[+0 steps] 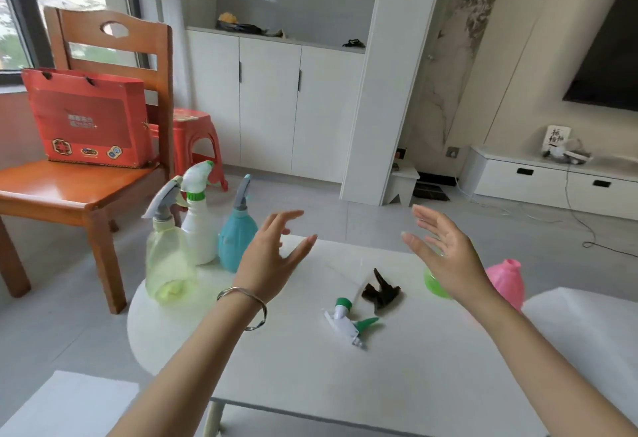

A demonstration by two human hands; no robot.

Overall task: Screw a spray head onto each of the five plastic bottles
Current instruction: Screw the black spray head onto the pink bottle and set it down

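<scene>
Spray heads: two loose on the table, three bottles already capped far left.

Both hands empty, fingers spread; the white-green spray head (348,319) lies tilted, nozzle right, below-left of the right hand (448,257), with the left hand (272,264) farther off.

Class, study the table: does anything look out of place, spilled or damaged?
Nothing spilled or damaged. Two spray heads lie loose on the table: a white-and-green one and a dark one. The green bottle and pink bottle show no heads.

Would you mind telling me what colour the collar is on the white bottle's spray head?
Green; the collar shows best in the head view.
</scene>
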